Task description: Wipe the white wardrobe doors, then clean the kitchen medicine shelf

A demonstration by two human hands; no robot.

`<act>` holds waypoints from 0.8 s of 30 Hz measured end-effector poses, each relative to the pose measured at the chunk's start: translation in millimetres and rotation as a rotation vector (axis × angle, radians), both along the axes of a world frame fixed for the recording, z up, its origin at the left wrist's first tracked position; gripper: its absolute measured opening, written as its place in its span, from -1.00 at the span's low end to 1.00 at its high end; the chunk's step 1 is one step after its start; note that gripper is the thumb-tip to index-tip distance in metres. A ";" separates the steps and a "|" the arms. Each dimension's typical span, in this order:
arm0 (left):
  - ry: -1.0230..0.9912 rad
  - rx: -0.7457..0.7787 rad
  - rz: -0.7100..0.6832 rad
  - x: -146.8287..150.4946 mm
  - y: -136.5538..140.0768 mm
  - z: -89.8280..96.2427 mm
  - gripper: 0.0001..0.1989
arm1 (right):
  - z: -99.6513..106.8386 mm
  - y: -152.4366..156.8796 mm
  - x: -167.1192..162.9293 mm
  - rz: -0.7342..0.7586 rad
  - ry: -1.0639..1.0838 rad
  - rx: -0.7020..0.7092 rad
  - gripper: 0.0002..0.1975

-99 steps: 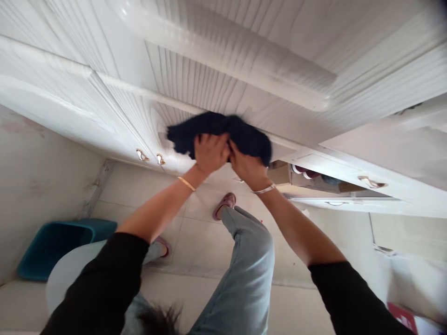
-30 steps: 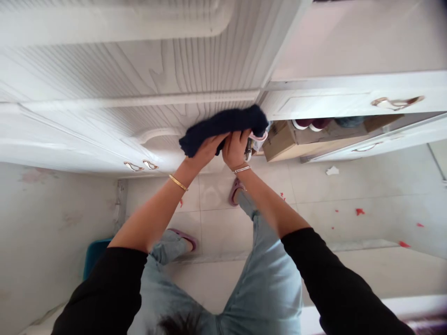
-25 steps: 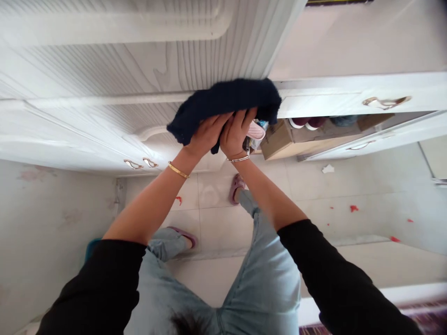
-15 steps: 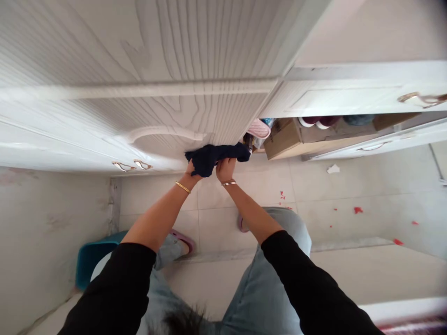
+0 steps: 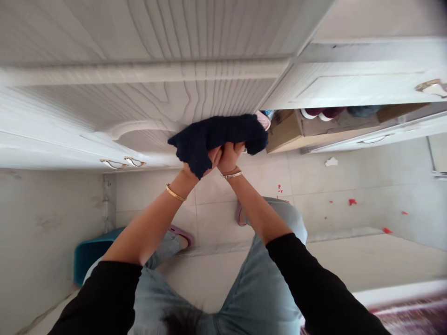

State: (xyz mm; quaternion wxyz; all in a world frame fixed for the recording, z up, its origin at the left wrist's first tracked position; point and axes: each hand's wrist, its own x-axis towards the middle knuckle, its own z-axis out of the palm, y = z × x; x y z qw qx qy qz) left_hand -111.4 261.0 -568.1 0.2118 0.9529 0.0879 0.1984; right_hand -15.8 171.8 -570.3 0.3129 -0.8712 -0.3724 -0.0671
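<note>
in the head view, the dark cloth [image 5: 221, 132] is lying just beyond your hands, against the white cabinet door [image 5: 150, 102], and its long axis is running left to right across your forearms. your right hand [image 5: 228, 157] is grasping its lower edge near the middle; your left hand [image 5: 214, 157] is holding it too, but a flap is covering much of that hand, so i cannot tell how tightly its fingers are closing. neither hand is sitting clearly nearer. the cloth's right end is reaching toward the cardboard box [image 5: 283, 134] and overlapping the pink item [image 5: 264, 120] in view. compared with half a second ago, the cloth is spreading wider and higher in view, hiding more of that item, and your hands are coming closer together.
</note>
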 end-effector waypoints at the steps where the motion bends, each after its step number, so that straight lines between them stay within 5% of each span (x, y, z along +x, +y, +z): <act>1: 0.015 -0.013 0.008 -1.7 -2.3 -2.9 -0.55 | -8.2 -2.0 -1.1 -0.011 0.026 -0.053 -0.65; 6: 0.010 -0.050 0.073 -18.1 1.4 -0.9 -0.57 | -31.1 -27.1 -6.4 0.065 0.050 -0.150 -0.65; 13: -0.060 -0.032 0.103 -23.5 10.3 56.0 -0.51 | 39.7 -27.9 15.5 0.149 -0.186 -0.013 -0.55; 16: -0.091 -0.008 0.127 -21.5 2.8 69.2 -0.51 | 52.1 -16.6 24.6 0.147 -0.264 -0.021 -0.54; 24: -0.041 0.059 0.151 -35.8 -2.0 26.6 -0.60 | -6.0 -15.5 -5.2 0.082 -0.188 -0.078 -0.52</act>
